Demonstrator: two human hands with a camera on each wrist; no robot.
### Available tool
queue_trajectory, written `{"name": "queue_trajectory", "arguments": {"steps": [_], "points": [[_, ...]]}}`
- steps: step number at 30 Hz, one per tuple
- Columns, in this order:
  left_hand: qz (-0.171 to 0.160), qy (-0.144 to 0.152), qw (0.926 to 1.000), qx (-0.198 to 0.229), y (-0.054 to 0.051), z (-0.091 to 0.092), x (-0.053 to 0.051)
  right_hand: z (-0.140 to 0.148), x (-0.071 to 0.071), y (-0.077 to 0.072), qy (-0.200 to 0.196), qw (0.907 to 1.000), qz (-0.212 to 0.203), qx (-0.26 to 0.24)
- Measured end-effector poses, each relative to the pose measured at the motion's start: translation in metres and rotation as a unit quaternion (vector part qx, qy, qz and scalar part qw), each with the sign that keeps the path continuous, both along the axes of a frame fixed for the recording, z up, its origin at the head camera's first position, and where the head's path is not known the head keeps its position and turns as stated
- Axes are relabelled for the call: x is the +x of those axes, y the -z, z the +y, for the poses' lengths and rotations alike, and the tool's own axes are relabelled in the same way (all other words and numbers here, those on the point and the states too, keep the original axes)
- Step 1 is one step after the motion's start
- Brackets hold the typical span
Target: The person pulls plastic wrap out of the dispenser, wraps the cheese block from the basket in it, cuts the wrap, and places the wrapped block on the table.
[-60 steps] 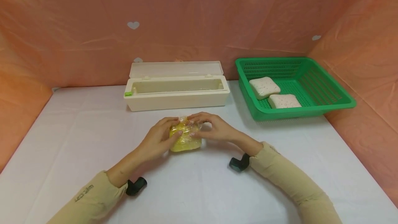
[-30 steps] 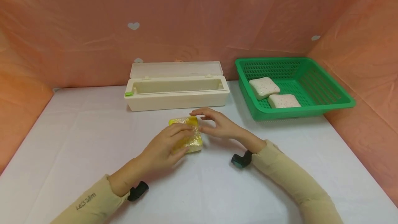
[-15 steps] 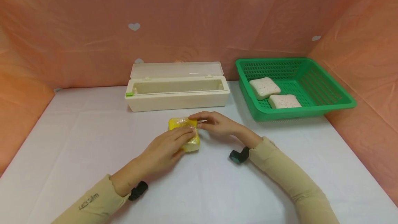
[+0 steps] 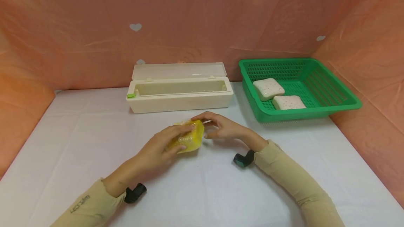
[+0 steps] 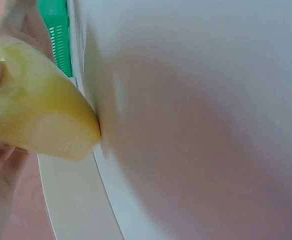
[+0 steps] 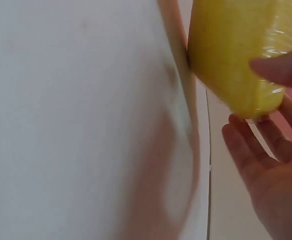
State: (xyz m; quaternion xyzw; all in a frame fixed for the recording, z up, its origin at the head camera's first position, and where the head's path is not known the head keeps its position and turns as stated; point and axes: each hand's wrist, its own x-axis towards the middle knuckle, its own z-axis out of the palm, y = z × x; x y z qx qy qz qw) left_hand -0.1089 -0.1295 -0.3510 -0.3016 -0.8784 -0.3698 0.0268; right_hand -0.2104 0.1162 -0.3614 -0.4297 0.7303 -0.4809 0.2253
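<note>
In the head view, a yellow, film-wrapped block [image 4: 192, 140] with rounded corners stands tilted at mid-table, its right side raised. My left hand [image 4: 157, 148] grips it from the left, fingers over the top and thumb on the near side. My right hand [image 4: 225, 128] is at the block's right side, its loosely bent fingers reaching the far right corner. The right wrist view has the right fingertips [image 6: 234, 131] at the edge of the wrapped block [image 6: 231, 55], with the thumb in front. The left wrist view shows the block's pale yellow underside [image 5: 56, 127].
Behind the hands sits a long cream cling-film dispenser [image 4: 180, 104], its clear lid [image 4: 180, 71] raised. At the back right, a green basket [image 4: 303, 114] holds two white speckled blocks [image 4: 268, 88]. White cloth [image 4: 202, 192] covers the table.
The wrapped block lay flat under my left hand half a second ago; now its right side is lifted. My left thumb has come round onto its near side. My right hand stays close by.
</note>
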Motion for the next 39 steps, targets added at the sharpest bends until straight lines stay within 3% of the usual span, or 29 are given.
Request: {"name": "queue_trajectory", "arguments": {"steps": [3,11,19,25,28,32,39], "points": [[0.005,0.013,0.9990,0.044,0.001,-0.002,-0.002,-0.002,0.002,-0.001,0.004,0.9999,-0.014,-0.009],[-0.001,-0.004,0.9954,0.096,0.004,-0.009,-0.002,-0.005,0.007,-0.004,0.046,0.9963,-0.069,-0.023],[-0.003,-0.007,0.9957,0.092,0.003,-0.009,-0.001,-0.006,0.008,-0.004,0.089,0.9939,-0.060,-0.025],[-0.035,-0.019,0.9940,0.102,0.005,-0.012,-0.002,-0.010,0.010,-0.005,0.136,0.9895,-0.050,-0.004],[-0.068,-0.037,0.9903,0.116,0.005,-0.014,-0.004,-0.012,0.012,-0.007,0.152,0.9865,-0.060,-0.005],[-0.147,-0.085,0.9740,0.149,0.003,-0.017,-0.004,-0.015,0.015,-0.008,0.155,0.9847,-0.077,-0.020],[-0.266,-0.113,0.9272,0.238,-0.003,-0.022,-0.006,-0.024,0.018,-0.008,0.158,0.9847,-0.067,-0.028]]}}
